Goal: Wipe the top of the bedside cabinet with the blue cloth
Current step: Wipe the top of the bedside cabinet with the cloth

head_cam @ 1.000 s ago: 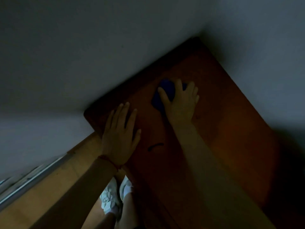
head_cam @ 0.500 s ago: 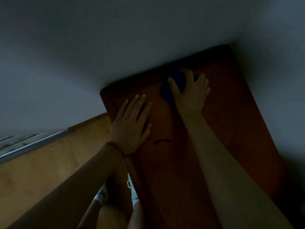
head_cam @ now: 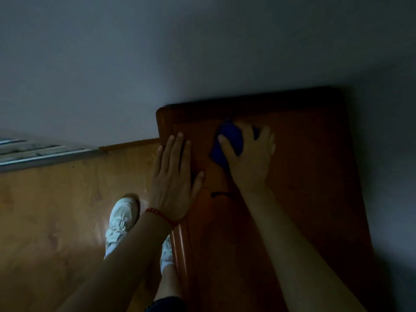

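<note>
Bedside cabinet: reddish-brown wooden top, dimly lit, set against pale wall at far edge and at right. Wooden floor to left of cabinet. Right hand: palm down on far part of top, fingers curled over blue cloth, gripping it. Left hand: flat and released, fingers together, planted on cabinet's left edge, holding nothing; red bracelet at wrist. White shoes on floor, below left forearm. Blue cloth: bunched beneath right fingers and thumb, pressed on top near back edge, just right of left fingertips, apart from them. Small dark curved mark on top between both wrists; nature unclear.
</note>
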